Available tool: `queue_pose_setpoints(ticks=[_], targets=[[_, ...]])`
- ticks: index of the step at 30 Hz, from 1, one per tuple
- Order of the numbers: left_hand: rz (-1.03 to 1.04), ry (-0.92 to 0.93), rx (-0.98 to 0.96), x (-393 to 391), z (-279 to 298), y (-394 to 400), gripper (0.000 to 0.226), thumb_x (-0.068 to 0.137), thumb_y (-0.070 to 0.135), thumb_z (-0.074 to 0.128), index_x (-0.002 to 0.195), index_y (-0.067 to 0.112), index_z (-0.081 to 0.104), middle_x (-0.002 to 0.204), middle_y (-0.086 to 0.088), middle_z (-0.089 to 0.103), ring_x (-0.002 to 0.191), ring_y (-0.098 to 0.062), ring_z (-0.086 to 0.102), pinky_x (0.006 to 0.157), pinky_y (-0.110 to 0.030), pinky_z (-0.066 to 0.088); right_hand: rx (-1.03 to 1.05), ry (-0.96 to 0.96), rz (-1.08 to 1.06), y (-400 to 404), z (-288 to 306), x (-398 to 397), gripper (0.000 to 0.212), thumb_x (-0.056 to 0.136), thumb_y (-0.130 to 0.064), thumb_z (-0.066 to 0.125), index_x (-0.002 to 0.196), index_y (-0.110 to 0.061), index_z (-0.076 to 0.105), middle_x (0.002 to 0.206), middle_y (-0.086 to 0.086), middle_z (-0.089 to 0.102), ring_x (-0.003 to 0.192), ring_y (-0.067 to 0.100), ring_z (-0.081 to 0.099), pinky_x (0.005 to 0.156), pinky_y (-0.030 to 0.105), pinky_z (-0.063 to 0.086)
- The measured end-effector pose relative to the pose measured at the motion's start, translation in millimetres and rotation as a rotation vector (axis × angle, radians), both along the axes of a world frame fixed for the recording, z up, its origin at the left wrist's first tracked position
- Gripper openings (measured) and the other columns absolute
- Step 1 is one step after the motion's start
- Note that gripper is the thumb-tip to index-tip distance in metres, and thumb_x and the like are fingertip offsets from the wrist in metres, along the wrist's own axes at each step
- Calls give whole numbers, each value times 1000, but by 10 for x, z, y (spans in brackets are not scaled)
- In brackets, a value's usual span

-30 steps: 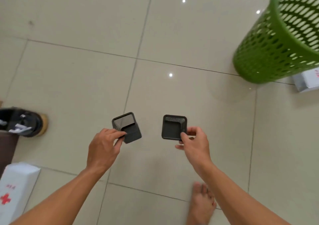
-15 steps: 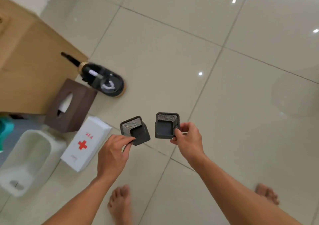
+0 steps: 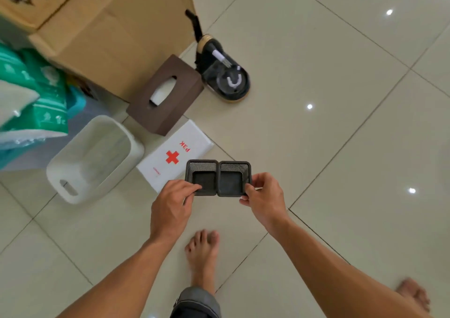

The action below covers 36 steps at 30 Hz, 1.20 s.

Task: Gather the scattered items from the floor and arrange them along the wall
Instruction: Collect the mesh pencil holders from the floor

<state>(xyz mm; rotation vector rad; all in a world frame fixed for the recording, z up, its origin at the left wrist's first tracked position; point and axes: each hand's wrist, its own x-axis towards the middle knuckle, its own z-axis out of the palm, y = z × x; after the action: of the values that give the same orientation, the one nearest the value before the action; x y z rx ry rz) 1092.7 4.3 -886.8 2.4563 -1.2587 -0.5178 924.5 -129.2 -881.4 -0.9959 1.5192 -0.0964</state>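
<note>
Left hand (image 3: 171, 205) pinching one black mesh cup (image 3: 201, 177), right hand (image 3: 264, 197) pinching another mesh cup (image 3: 234, 177), cups touching side by side, above the first-aid box (image 3: 170, 154)

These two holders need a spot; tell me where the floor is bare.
Bare tiles lie right of the first-aid box and below the black appliance. The left is crowded: tissue box, white bin, cardboard box. Left hand and right hand each pinch a mesh holder.

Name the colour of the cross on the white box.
Red cross on the white cardboard box, head view.
</note>
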Motion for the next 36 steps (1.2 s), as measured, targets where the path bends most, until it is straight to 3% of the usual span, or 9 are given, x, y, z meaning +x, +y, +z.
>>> queue_pose_setpoints(ticks=[8,12,18,28,32,34,36], targets=[[534,19,-24,245,326,1214,27,82,1,75,102,19,79,102,6,70,96,-11,62,81,-24,49,-76,-44,490,713,424,939,13,96,-5,52,95,-18,54,97,3,64,76,21,71,66,31,61],[761,-21,-44,536,313,1849,28,81,1,77,101,20,79,101,5,70,91,-15,66,76,-30,54,-126,-72,760,1212,340,1616,14,95,-9,56,97,-23,52,98,2,64,85,25,69,79,44,59],[863,-29,-49,1037,-30,2403,31,77,0,80,97,24,81,98,7,71,87,-15,68,70,-33,57,-100,-78,890,1652,-60,2433,13,95,-8,55,98,-20,53,99,-1,61,86,28,69,81,46,58],[914,82,37,1294,-427,2438,30,77,6,81,94,31,80,99,12,70,79,-6,64,60,-19,47,-95,8,768,1840,-525,2782,21,96,-2,52,95,-23,56,97,-4,63,89,27,68,83,45,58],[924,151,110,1328,-447,2441,29,76,5,80,90,31,77,106,18,68,91,-7,65,63,-20,47,-39,-18,656,1887,-489,2813,20,97,-6,53,103,-26,56,106,-6,62,97,22,66,88,41,57],[869,123,171,1335,-391,2462,31,72,5,83,93,26,76,112,14,64,105,-17,63,76,-32,52,-11,-17,607,1862,-396,2751,20,98,-14,54,116,-24,55,115,-6,59,104,20,62,94,39,55],[757,33,244,1321,-300,2465,40,64,10,88,98,25,75,114,9,59,112,-22,57,94,-42,46,2,-8,544,1763,-288,2593,24,100,-19,55,124,-24,53,120,-7,58,110,19,61,98,39,53]])
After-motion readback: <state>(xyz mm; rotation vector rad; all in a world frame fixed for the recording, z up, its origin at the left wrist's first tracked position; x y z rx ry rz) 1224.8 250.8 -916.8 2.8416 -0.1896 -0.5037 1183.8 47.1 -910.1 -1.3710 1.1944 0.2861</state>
